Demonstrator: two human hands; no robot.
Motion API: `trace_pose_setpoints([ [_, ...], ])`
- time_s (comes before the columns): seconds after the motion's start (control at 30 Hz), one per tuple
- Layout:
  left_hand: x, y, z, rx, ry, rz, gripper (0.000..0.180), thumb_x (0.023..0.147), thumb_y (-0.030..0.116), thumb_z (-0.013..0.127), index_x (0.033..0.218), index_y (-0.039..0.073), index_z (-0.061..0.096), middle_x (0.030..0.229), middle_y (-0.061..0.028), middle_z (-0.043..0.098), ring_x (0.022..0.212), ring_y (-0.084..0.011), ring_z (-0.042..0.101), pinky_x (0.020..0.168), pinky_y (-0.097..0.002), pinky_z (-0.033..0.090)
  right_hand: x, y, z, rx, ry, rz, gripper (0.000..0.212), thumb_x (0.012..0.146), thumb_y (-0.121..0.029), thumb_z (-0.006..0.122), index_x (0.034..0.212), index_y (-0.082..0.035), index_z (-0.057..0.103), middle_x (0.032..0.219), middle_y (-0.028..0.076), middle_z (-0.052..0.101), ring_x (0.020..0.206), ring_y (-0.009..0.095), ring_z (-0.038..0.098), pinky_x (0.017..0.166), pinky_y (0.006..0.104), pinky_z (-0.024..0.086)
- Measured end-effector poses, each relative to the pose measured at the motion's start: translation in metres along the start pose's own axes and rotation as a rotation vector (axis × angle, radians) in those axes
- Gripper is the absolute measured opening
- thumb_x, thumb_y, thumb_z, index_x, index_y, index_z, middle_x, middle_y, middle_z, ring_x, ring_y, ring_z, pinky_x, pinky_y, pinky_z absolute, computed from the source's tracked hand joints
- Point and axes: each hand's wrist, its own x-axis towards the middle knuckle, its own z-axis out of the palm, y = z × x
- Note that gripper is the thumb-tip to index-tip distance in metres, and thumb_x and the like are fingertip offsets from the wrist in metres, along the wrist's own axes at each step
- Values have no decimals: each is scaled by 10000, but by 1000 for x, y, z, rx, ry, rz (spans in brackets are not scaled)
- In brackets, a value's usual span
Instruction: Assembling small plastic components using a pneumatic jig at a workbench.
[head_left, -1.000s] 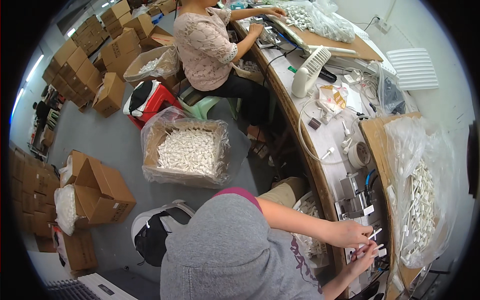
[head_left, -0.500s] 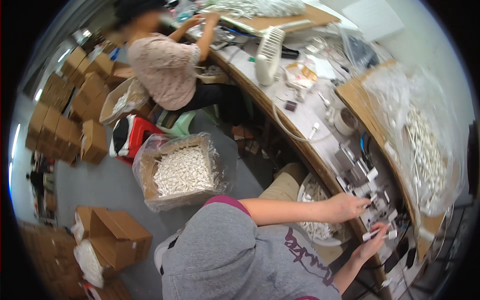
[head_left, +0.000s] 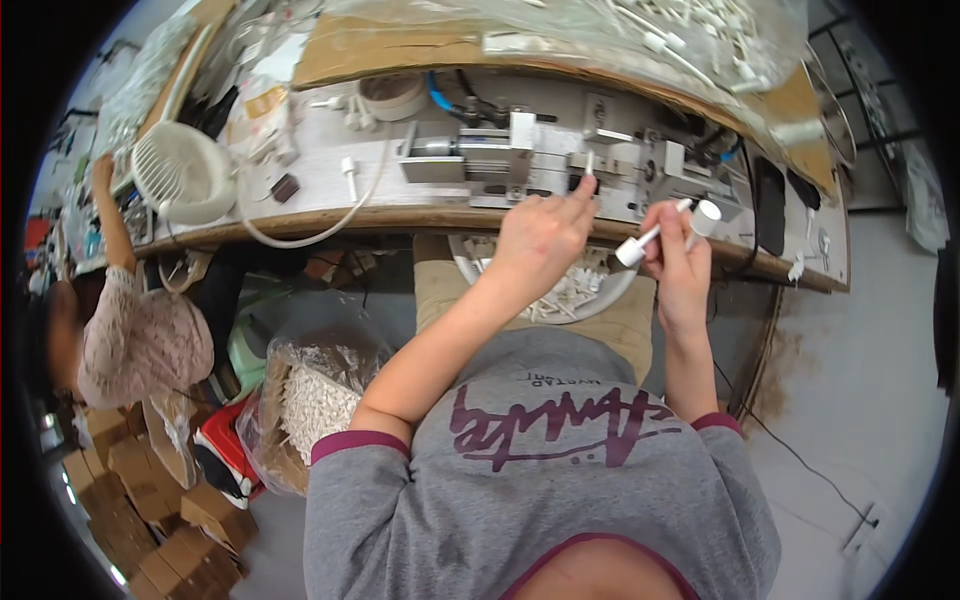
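Observation:
My left hand (head_left: pixel 545 240) reaches over the bench edge, its fingertips together at a small white stick (head_left: pixel 590 163), which stands at the middle of a metal fixture (head_left: pixel 605 165). To its right, my right hand (head_left: pixel 683 262) is closed on white applicator sticks with round caps. One cap (head_left: pixel 630 251) points to the lower left, and another cap (head_left: pixel 706 214) shows above the fingers. A metal clamp unit (head_left: pixel 490 150) sits left of my left fingertips, and a second unit (head_left: pixel 685 170) is beyond my right hand. Below my hands, a white bowl (head_left: pixel 612 293) of white sticks rests on my lap.
A cardboard sheet (head_left: pixel 385 45) with bagged white parts runs along the back. A white fan (head_left: pixel 183 170) and its looping cable stand at left. A dark phone-like slab (head_left: pixel 769 205) lies at right. Another person (head_left: pixel 150 330) works at far left, near a box of white pieces (head_left: pixel 315 405).
My view has swung to the right, so the bench now lies across the top. My left hand stays by the fixture; my right hand still holds white capped sticks.

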Motion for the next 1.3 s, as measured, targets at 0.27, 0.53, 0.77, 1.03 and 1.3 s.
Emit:
trace_pose_setpoints([
  [0.27, 16, 2, 0, 101, -139, -21, 252, 746, 166, 744, 978, 72, 721, 1172, -83, 693, 557, -191, 631, 581, -296, 509, 4, -4, -5, 74, -37, 83, 296, 1024, -319, 527, 887, -68, 607, 625, -64, 466, 543, -2, 387, 467, 172, 271],
  [0.53, 22, 1, -3, 54, -161, -37, 233, 733, 170, 761, 948, 85, 728, 1156, -77, 698, 580, -229, 663, 577, -309, 528, 13, 0, -7, 203, -87, 169, 353, 1047, -372, 448, 894, -79, 571, 620, -65, 433, 518, 14, 329, 469, 183, 243],
  [0.77, 21, 17, -22, -576, -34, -136, 340, 737, 92, 793, 1066, 59, 714, 1053, -85, 711, 766, -204, 691, 662, -295, 557, 16, 8, -11, 255, -82, 191, 314, 1036, -366, 480, 935, -82, 572, 640, -67, 423, 525, 12, 317, 471, 190, 239],
  [1.03, 7, 22, -28, -493, 31, -197, 275, 745, 78, 764, 1013, 59, 702, 1017, -63, 667, 720, -210, 642, 649, -308, 531, 19, -5, 2, 189, 24, 19, 315, 1040, -384, 467, 1043, -73, 519, 667, -79, 355, 522, 9, 267, 462, 194, 214],
  [1.3, 14, 5, 0, 51, -96, -64, 252, 722, 140, 776, 969, 114, 739, 1169, -26, 696, 699, -189, 664, 622, -289, 497, 15, -9, -16, 360, -101, -7, 324, 1056, -355, 421, 1049, -42, 503, 682, -48, 395, 543, 19, 308, 470, 186, 249],
])
